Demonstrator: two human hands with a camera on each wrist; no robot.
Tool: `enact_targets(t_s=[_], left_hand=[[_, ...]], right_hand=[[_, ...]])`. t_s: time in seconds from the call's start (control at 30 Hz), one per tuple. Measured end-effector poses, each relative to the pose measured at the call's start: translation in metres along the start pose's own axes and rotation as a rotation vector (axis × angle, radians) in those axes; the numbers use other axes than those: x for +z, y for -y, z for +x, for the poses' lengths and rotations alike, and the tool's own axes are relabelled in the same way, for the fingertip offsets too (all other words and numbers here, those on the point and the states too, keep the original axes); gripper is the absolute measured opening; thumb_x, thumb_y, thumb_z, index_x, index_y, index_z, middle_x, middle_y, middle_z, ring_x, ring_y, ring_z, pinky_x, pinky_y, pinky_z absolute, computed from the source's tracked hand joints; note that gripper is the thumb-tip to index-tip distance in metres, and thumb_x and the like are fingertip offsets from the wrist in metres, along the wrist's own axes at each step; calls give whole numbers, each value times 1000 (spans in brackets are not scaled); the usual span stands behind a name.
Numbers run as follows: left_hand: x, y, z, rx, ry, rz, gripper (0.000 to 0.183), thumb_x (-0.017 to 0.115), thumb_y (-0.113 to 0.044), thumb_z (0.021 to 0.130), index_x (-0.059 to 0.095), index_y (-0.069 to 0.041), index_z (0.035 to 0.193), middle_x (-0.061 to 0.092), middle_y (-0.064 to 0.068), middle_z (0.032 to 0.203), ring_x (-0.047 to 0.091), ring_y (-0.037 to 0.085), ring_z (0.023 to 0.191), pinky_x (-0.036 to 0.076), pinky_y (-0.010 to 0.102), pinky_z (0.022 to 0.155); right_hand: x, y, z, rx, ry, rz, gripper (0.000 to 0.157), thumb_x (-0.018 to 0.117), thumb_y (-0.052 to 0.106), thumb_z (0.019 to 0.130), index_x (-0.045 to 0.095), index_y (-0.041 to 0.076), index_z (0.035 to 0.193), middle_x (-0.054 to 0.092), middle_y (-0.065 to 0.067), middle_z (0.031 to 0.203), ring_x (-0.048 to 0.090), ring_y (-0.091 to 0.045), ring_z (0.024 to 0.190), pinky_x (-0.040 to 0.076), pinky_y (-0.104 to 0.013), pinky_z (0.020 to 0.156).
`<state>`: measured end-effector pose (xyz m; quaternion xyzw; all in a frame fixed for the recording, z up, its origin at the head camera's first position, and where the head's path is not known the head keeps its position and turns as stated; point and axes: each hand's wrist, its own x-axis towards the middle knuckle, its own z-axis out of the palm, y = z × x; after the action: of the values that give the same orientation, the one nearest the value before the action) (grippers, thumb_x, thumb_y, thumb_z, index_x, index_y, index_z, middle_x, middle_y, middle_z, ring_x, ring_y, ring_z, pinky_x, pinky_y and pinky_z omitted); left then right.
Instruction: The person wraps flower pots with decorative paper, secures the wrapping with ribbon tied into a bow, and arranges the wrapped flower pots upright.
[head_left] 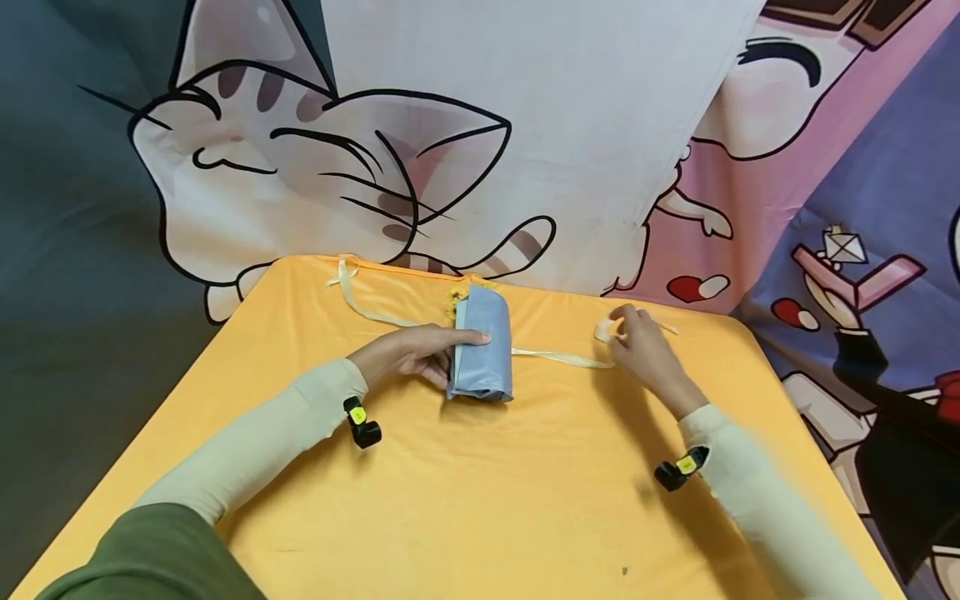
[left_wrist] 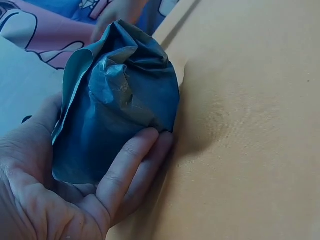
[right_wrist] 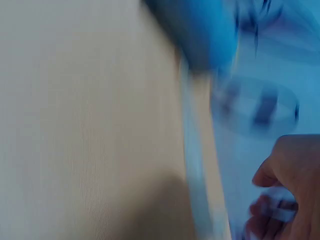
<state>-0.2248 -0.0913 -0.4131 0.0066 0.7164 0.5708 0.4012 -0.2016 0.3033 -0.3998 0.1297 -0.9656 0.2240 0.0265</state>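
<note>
A small bouquet wrapped in blue paper lies near the far side of the table, its crumpled end facing me. Small yellow flowers peek out at its far end. My left hand grips the wrap from the left, thumb on top; the left wrist view shows its fingers curled under the folded paper. A pale ribbon passes beneath the bouquet and stretches out on both sides. At its right end, my right hand pinches the curled ribbon between thumb and fingers.
The yellow tablecloth covers the table up to its back edge. Behind it hangs a cloth backdrop printed with a cat and cartoon figures. The ribbon's left end is looped near the back left edge. Each wrist wears a small black camera.
</note>
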Motion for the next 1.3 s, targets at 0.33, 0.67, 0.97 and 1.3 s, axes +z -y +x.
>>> enact_targets(t_s=[0.33,0.67,0.97,1.3], left_hand=[[-2,-5,3,-24,10,48,64,73,-64,104,75,-1,120,83,13,91,83,22,75,72,39,76],[-4,-8,7,-49,42,49,63,72,-63,105,74,-2,119,82,13,92,83,22,78,72,38,78],[-14,-8,-3,-31,16,119,79,62,-70,108,71,6,124,76,17,98,82,24,77,72,39,80],[-127,14,-25,105,-765,652,66,59,-62,112,58,2,95,53,5,69,53,21,60,46,34,57]], right_hand=[[52,125,13,312,422,599,110,68,77,101,28,4,171,71,-21,121,80,-27,97,70,-42,89],[60,144,35,327,609,602,64,75,64,100,72,5,124,78,-6,104,75,-17,86,66,-31,74],[61,148,41,317,620,619,63,73,58,102,65,3,133,76,-8,108,75,-19,88,63,-30,71],[63,149,35,315,566,608,64,77,58,97,64,4,129,76,-4,99,74,-15,80,62,-28,66]])
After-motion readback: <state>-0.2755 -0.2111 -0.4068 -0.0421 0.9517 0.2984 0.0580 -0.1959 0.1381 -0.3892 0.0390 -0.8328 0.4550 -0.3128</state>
